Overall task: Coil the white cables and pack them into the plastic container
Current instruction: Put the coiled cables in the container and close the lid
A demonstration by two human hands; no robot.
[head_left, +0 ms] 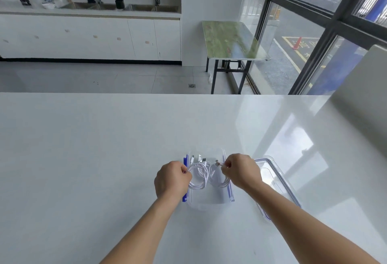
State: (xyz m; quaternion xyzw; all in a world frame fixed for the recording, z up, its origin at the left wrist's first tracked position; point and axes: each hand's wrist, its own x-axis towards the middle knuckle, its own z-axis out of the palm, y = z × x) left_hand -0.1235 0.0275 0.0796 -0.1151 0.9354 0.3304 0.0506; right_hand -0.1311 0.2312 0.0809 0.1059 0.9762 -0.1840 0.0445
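A clear plastic container (206, 202) with blue side clips stands on the white table, near the front middle. Coiled white cables (200, 174) lie inside and over it, their plugs pointing to the far side. My left hand (171, 178) pinches the left coil at the container's left wall. My right hand (240, 170) pinches a second white cable coil (217, 177) near its plug, over the container's right wall.
The container's clear lid (276, 182) with a blue seal lies just right of it, partly under my right forearm. The white table (104, 148) runs wide to the left and far side. Beyond it are a green folding table (232, 39), a sink counter and windows.
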